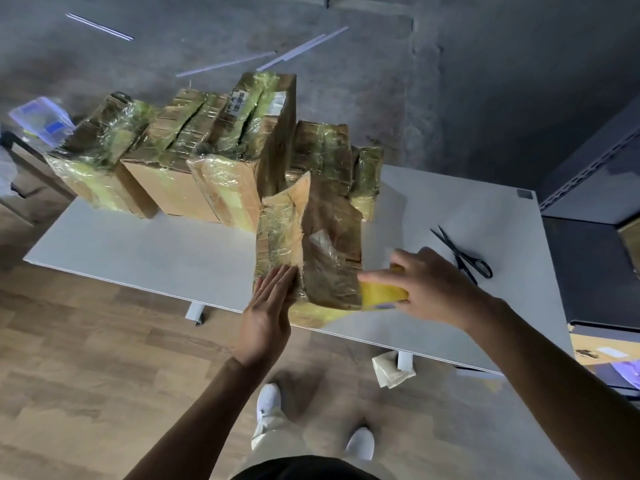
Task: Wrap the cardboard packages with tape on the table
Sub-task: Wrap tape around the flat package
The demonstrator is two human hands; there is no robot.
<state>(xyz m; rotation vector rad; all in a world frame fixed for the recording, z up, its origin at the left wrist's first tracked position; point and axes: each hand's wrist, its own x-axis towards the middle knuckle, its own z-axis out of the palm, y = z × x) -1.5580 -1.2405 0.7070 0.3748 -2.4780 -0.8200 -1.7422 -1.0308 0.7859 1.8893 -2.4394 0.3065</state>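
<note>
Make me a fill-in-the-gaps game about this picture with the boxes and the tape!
1. The right hand holds a roll of ____ tape.
2. The left hand touches the package with straight fingers and holds ____.
3. The scissors lie on the ____ table.

Missing words: yellow, nothing, white.

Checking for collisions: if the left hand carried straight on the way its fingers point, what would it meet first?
The left hand would likely meet the half-wrapped package first. Its straight fingertips already seem to touch that package's taped side, though depth is unclear.
</note>
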